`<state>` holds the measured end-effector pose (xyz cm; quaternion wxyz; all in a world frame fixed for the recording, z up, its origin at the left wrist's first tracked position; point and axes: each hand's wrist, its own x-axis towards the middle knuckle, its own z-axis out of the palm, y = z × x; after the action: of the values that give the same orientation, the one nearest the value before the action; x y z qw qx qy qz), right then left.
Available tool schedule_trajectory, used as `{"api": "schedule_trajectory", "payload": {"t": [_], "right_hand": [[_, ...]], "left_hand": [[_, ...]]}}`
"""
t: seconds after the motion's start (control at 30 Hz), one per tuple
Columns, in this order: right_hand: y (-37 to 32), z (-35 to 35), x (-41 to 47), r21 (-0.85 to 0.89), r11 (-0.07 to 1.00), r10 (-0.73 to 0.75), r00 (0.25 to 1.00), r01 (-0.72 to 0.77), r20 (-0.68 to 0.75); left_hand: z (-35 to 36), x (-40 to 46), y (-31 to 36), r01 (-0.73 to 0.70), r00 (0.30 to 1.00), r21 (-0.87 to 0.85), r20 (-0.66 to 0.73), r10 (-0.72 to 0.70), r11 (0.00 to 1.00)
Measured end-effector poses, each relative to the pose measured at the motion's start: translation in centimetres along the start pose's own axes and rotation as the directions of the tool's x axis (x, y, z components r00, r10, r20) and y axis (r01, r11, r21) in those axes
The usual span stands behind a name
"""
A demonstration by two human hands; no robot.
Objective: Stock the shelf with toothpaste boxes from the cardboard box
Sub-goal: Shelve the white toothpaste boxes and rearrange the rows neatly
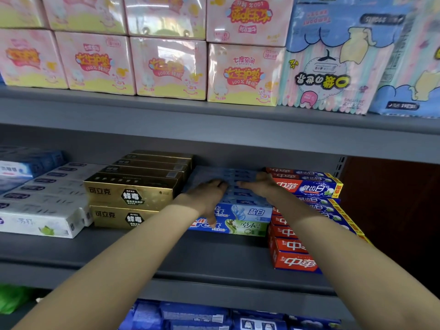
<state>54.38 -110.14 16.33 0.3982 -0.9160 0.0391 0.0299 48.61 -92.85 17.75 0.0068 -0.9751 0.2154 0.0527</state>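
Observation:
Blue Crest toothpaste boxes (247,211) are stacked in the middle of the grey shelf (195,253). A green-and-blue Crest box (238,227) lies at the bottom front of the stack. My left hand (207,194) rests palm down on the left part of the stack, with its thumb hanging over the front. My right hand (262,185) lies flat on the top boxes at the right, fingers stretched inward. Both hands press on the stack and neither clasps a single box. The cardboard box is out of view.
Gold boxes (133,191) stand left of the stack, and white boxes (45,210) lie further left. Red toothpaste boxes (297,256) are to the right. Pink packs (166,67) fill the upper shelf. Blue packs (195,315) sit on the shelf below.

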Motion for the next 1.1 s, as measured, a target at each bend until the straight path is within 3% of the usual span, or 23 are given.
{"api": "schedule_trajectory", "payload": {"t": [0.27,0.43,0.53,0.6,0.7,0.83,0.93,1.1], "right_hand": [[-0.1,0.1,-0.8,-0.019,0.998,-0.053,0.999,0.053,0.007],[-0.4,-1.8,-5.4,-0.089,0.969,-0.226,0.972,0.230,0.058],[1.8,-4.8,-8.5,-0.141,0.951,-0.283,0.958,0.274,-0.052],[4.5,-7.1,-9.3,-0.173,0.955,-0.271,0.948,0.243,-0.167],[9.8,-10.6,-9.5,-0.069,0.992,-0.125,0.936,0.108,-0.328],[14.1,-12.9,-9.4,0.145,0.984,0.146,0.939,-0.104,-0.311],[15.2,-13.0,-9.3,0.310,0.948,0.133,0.971,-0.067,-0.198],[15.6,-12.6,-8.7,0.474,0.880,0.030,1.000,-0.029,0.006]], "left_hand": [[-0.1,-0.1,0.2,0.006,1.000,0.009,0.008,-0.006,1.000],[0.3,-0.7,1.7,-0.028,0.997,-0.006,-0.068,0.027,1.000],[-0.5,-1.1,4.7,-0.144,0.977,-0.085,-0.172,0.128,0.986],[-1.6,-1.4,7.6,-0.194,0.970,-0.245,-0.191,0.149,0.950],[-2.6,-0.9,11.7,-0.206,0.970,-0.390,-0.204,0.134,0.897],[-2.2,0.5,15.2,-0.160,0.980,-0.183,-0.149,0.133,0.970],[-1.3,1.2,16.0,-0.090,0.987,-0.059,-0.135,0.081,0.994],[-0.8,0.4,17.1,-0.114,0.993,-0.126,-0.043,0.109,0.985]]}}
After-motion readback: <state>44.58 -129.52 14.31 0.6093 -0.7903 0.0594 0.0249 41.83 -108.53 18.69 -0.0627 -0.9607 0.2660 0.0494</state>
